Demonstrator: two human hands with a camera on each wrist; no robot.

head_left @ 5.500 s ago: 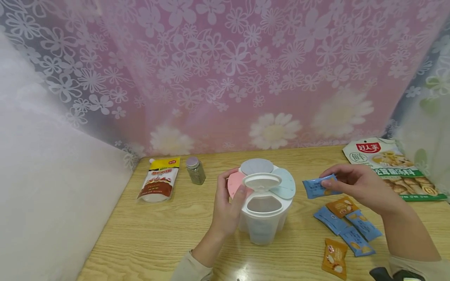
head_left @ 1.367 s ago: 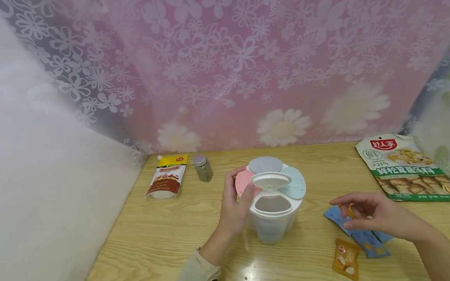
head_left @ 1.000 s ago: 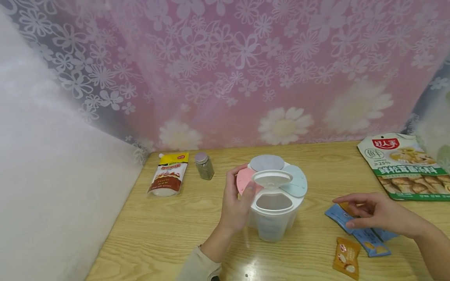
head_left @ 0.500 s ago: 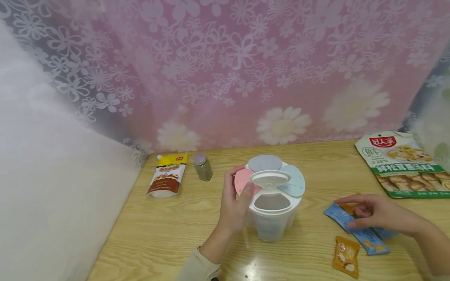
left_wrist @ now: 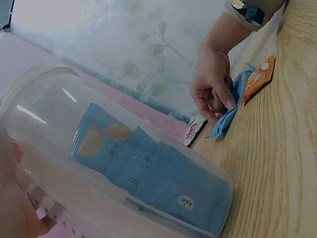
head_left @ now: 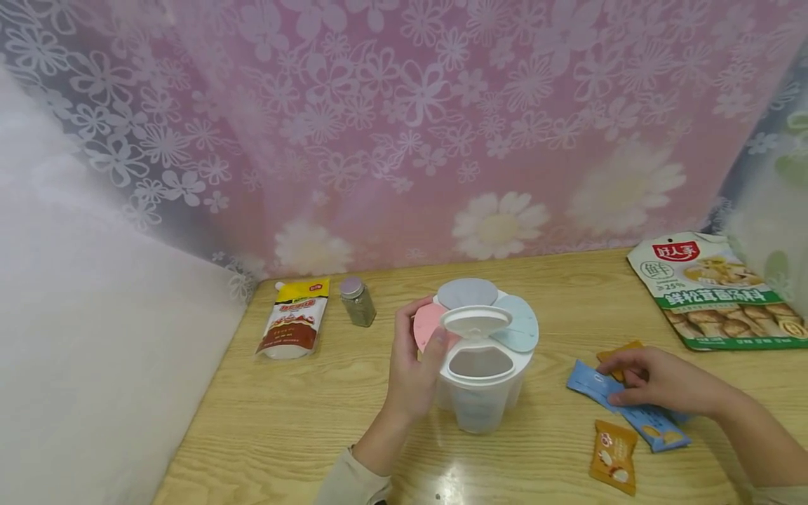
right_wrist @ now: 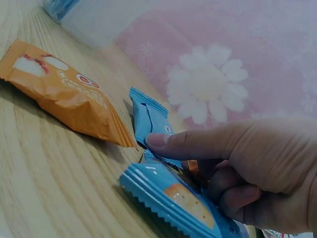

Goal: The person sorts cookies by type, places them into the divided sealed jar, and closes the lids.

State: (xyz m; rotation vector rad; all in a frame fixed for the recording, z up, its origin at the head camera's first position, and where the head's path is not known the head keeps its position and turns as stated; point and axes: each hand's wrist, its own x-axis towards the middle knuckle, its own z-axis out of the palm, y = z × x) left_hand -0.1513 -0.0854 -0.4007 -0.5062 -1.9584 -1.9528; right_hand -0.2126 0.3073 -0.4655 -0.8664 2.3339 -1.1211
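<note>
My left hand (head_left: 410, 379) grips the left side of the white container (head_left: 482, 410), which has pink, grey and pale blue lids. Its front white lid (head_left: 476, 322) stands raised over the opening. Blue packets (left_wrist: 183, 186) lie inside, in the left wrist view. To the right, my right hand (head_left: 672, 382) pinches a blue packet (head_left: 590, 382) at the table, thumb on its surface; the other fingers curl beneath the palm. Beside it lie another blue packet (head_left: 656, 429) and an orange packet (head_left: 625, 347), partly covered. A second orange packet (head_left: 614, 456) lies nearer the front.
A yellow, white and brown pouch (head_left: 293, 319) and a small jar with a purple cap (head_left: 358, 301) are at the back left of the wooden table (head_left: 297, 428). A large green and white food bag (head_left: 716, 294) lies at the back right, before the flowered curtain.
The blue packet that my right hand held 5.5 seconds ago is gone from it. That hand has since moved down to the pile and taken hold of another. My left hand keeps its grip.
</note>
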